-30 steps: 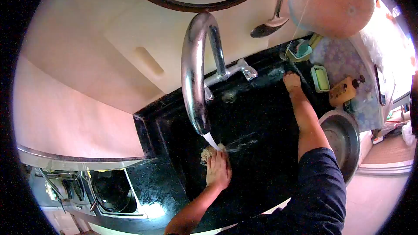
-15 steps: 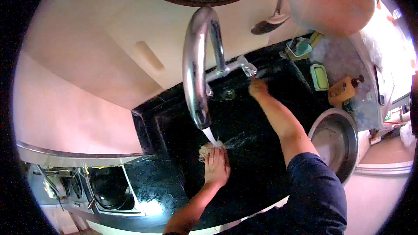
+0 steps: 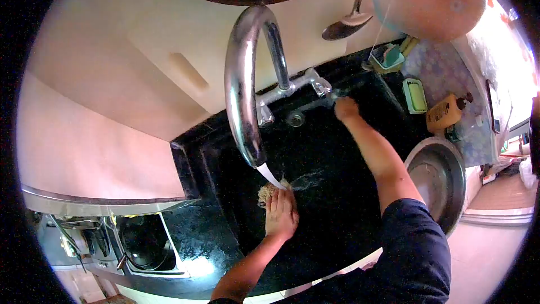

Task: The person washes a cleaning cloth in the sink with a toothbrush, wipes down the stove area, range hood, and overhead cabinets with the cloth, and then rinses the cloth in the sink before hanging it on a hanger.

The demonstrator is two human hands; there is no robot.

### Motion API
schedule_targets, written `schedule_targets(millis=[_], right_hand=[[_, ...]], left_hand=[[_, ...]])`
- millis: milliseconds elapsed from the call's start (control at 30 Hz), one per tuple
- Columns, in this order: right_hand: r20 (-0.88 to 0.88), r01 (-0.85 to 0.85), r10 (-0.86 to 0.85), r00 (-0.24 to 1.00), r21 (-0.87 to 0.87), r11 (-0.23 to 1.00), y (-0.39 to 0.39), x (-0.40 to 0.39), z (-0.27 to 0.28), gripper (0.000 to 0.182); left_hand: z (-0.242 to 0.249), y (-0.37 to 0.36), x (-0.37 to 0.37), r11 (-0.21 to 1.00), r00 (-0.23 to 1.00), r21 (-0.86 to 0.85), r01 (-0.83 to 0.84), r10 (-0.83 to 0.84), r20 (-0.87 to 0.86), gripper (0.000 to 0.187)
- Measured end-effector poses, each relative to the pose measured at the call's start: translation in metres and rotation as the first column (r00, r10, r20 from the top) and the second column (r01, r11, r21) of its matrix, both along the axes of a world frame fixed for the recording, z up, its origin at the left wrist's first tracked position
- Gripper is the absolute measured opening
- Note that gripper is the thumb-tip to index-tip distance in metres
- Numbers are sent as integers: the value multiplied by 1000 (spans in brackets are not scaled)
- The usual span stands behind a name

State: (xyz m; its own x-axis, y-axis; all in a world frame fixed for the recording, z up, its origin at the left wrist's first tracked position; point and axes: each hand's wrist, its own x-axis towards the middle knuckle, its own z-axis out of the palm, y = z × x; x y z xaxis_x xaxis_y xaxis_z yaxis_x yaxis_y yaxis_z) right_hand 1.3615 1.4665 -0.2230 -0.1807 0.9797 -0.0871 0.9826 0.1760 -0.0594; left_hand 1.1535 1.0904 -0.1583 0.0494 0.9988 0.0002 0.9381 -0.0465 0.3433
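Water runs from the curved metal tap [image 3: 239, 84] onto a tan, bumpy scrubber [image 3: 268, 193] in the black sink [image 3: 332, 208]. My left hand [image 3: 282, 214] presses over the scrubber, fingers together, covering its right part under the stream. Near the tap's right handle [image 3: 321, 85], my right hand [image 3: 347, 110] is raised with its fingers curled in. A small gap seems to part it from the handle; what its fingers hold, if anything, I cannot make out. The round sink drain [image 3: 295, 119] lies between the tap base and the hands.
A metal basin [image 3: 458, 183] stands at the sink's right edge. Behind it are a pump bottle [image 3: 444, 114], a green soap bar [image 3: 417, 98] in a dish and a small sponge tray [image 3: 388, 59]. A ladle [image 3: 340, 29] hangs on the wall. A stove [image 3: 143, 242] is at the left.
My right hand has moved a little to the right, away from the tap handle. My left hand stays on the scrubber under the running water. The view has shifted slightly.
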Motion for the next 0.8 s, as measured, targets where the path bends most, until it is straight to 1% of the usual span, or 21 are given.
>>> schedule_targets(millis=[33, 67, 100, 133, 200, 233, 267, 300, 333, 367, 433, 467, 500, 533, 567, 600, 633, 667, 700, 733, 800], right_hand=[[-6, 115, -115, 993, -19, 993, 7, 10, 10, 27], [-15, 228, -229, 973, -43, 973, 22, 28, 11, 27], [-51, 320, -325, 944, -93, 943, 48, 53, -3, 26], [-73, 407, -420, 905, -148, 901, 70, 72, -29, 26], [-177, 381, -371, 912, 25, 924, 107, 61, -129, 25], [-221, 377, -347, 911, 110, 920, 115, 58, -155, 24], [-211, 349, -327, 921, 79, 934, 93, 29, -147, 25], [-197, 324, -308, 931, 54, 945, 57, -23, -120, 27], [-221, 181, -212, 952, -152, 972, 4, -60, -25, 29], [-303, 201, -237, 923, -146, 969, -21, -83, -11, 29], [-381, 271, -318, 868, -172, 947, -28, -81, -7, 29], [-373, 324, -379, 847, -205, 924, -21, -59, -17, 29], [-415, 339, -338, 845, -72, 938, -2, -26, -46, 27], [-433, 360, -358, 827, -81, 930, 16, -6, -37, 26], [-451, 380, -378, 809, -89, 921, 33, 15, -26, 25], [-430, 394, -461, 776, -241, 887, 39, 26, 21, 25], [-376, 370, -390, 841, -128, 920, 56, 22, 7, 24], [-306, 338, -327, 894, -19, 941, 72, 16, -24, 23], [-240, 315, -299, 924, 29, 949, 73, 3, -46, 22], [-205, 299, -286, 936, 37, 953, 65, -12, -53, 21], [-201, 286, -273, 941, 40, 957, 66, -4, -47, 20]], left_hand=[[0, -1, 0, 999, 1000, -44, 8, -9, -22, 65], [1, 2, -2, 999, 1000, -37, 10, -10, -13, 65], [2, 3, -2, 999, 1000, -34, 10, -11, -3, 65], [3, 0, -2, 999, 1000, -36, 13, -12, 13, 66], [-5, 1, -4, 1000, 1000, -27, 8, -8, 8, 66], [-4, 0, -4, 999, 1000, -34, 2, -2, 9, 66], [-2, -2, -2, 999, 1000, -44, 6, -5, 14, 66], [1, -1, -1, 999, 1000, -48, 5, -6, -23, 63], [1, -3, 1, 999, 999, -45, 9, -11, -31, 63], [-3, -4, 1, 999, 999, -39, 12, -14, -41, 62], [-13, -3, -1, 1000, 999, -21, 12, -13, -51, 62], [-13, -3, 0, 1000, 999, -29, 3, -4, -43, 62], [-13, -3, 1, 999, 999, -36, -3, 2, -40, 63], [-15, -2, -1, 999, 999, -43, -11, 9, -39, 63], [-20, -6, -4, 999, 997, -23, 40, -42, -71, 62], [-18, -9, -5, 999, 997, -20, 35, -36, -65, 62], [-17, -5, -4, 1000, 998, -8, 29, -29, -55, 62], [-15, -2, -2, 1000, 999, 0, 29, -29, -41, 62], [-8, -2, -1, 999, 997, -12, 49, -50, -65, 65], [-11, -2, 3, 998, 996, -18, 57, -58, -72, 65], [-17, -2, 0, 998, 992, -20, 59, -61, -112, 65]])
